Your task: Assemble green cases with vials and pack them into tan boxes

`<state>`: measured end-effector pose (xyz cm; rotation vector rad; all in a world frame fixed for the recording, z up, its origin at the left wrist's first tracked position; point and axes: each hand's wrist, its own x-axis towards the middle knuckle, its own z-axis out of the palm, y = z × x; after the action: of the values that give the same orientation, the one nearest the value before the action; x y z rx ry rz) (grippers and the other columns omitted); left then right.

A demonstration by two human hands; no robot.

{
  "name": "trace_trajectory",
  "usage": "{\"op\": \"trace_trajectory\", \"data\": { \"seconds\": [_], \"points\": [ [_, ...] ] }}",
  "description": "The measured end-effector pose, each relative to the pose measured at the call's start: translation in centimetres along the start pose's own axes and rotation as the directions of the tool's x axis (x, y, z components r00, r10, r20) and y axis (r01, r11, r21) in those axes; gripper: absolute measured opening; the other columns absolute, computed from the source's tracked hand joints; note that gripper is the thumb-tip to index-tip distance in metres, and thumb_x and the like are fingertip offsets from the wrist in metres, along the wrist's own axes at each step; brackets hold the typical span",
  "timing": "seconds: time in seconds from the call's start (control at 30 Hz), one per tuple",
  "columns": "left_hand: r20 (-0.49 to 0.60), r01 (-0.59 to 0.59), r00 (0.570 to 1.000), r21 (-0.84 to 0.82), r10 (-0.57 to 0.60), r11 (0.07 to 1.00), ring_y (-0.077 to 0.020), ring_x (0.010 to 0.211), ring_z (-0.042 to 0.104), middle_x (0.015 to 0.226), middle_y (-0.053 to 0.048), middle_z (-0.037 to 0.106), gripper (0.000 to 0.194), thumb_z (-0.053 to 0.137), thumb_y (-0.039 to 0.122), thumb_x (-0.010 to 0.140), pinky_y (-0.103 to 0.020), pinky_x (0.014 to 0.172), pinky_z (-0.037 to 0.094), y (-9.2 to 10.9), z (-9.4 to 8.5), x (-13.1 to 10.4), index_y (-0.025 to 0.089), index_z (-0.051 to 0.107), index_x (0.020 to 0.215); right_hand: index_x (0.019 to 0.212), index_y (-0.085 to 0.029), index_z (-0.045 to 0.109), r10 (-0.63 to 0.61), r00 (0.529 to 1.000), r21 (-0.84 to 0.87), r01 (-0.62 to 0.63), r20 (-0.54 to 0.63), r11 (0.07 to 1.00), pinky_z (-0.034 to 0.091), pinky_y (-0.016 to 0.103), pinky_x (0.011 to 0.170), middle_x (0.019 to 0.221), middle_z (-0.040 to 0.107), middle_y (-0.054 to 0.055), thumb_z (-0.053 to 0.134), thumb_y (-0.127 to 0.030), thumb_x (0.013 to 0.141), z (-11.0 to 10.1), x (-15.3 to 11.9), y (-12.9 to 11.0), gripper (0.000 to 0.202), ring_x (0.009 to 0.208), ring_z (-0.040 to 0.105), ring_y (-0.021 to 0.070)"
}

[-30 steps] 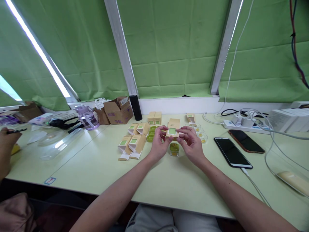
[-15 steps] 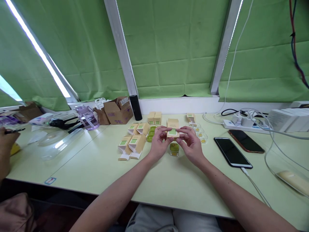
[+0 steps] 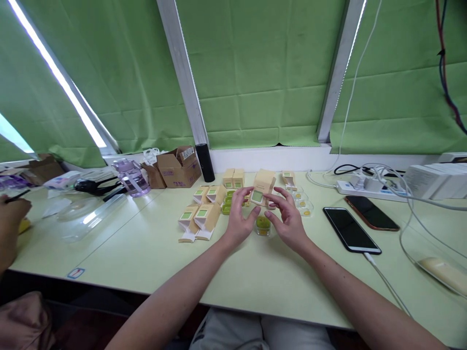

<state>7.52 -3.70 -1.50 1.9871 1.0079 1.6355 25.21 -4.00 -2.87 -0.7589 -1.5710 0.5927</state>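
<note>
A cream paper box (image 3: 263,182) with a green window stands tilted between my two hands, its lid flap upright at the back. My left hand (image 3: 241,218) is at its left side, thumb apart from the fingers, with fingertips close to the box edge. On the opposite side my right hand (image 3: 288,218) is spread the same way, its fingertips near the right edge. Whether the fingertips touch the box I cannot tell. Below it, between my thumbs, a green-topped item in a small clear cup (image 3: 263,226) sits on the table.
Several similar boxes (image 3: 206,216) stand to the left, beside a green tray (image 3: 226,208). A clear tray with yellow-centred cups (image 3: 304,204) lies behind my right hand. Two phones (image 3: 352,229) and a power strip (image 3: 375,192) are at right. Another person's hand (image 3: 10,218) holds a pen.
My thumbs and fingers have spread away from the box's front, which they were pinching. The box has tilted and turned slightly. The other person's hand has shifted a little left.
</note>
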Motion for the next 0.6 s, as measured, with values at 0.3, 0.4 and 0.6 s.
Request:
{"op": "trace_trajectory", "data": {
  "seconds": [0.3, 0.4, 0.6],
  "points": [
    [-0.023, 0.002, 1.0, 0.129, 0.001, 0.992, -0.0317, 0.148, 0.044, 0.157, -0.016, 0.047, 0.055, 0.057, 0.048, 0.102, -0.052, 0.119, 0.04, -0.3, 0.0, 0.0, 0.024, 0.046, 0.151, 0.144, -0.034, 0.062, -0.165, 0.977, -0.128, 0.182, 0.132, 0.975, 0.037, 0.058, 0.126, 0.172, 0.035, 0.006, 0.061, -0.028, 0.099, 0.1, -0.7, -0.8, 0.045, 0.157, 0.038, 0.0316],
    [-0.037, 0.069, 0.997, 0.141, -0.064, 0.988, -0.0318, 0.136, 0.053, 0.146, -0.018, 0.054, 0.048, 0.058, 0.051, 0.101, -0.048, 0.107, 0.048, -0.5, -0.2, 0.5, 0.02, 0.058, 0.137, 0.148, -0.035, 0.057, -0.245, 0.954, -0.13, 0.269, 0.175, 0.954, 0.033, 0.059, 0.129, 0.169, 0.043, 0.005, 0.058, -0.024, 0.099, 0.0, -0.6, -1.2, 0.05, 0.159, 0.034, 0.029],
    [-0.054, 0.245, 0.969, 0.103, -0.241, 0.964, -0.0261, 0.108, 0.065, 0.118, -0.012, 0.07, 0.047, 0.071, 0.054, 0.09, -0.041, 0.092, 0.05, -1.1, -0.8, 1.4, 0.02, 0.064, 0.121, 0.146, -0.032, 0.054, -0.184, 0.964, -0.106, 0.206, 0.191, 0.973, 0.042, 0.054, 0.123, 0.157, 0.057, 0.005, 0.053, -0.017, 0.097, 0.0, -0.7, -0.9, 0.051, 0.151, 0.048, 0.0264]
  ]
}}
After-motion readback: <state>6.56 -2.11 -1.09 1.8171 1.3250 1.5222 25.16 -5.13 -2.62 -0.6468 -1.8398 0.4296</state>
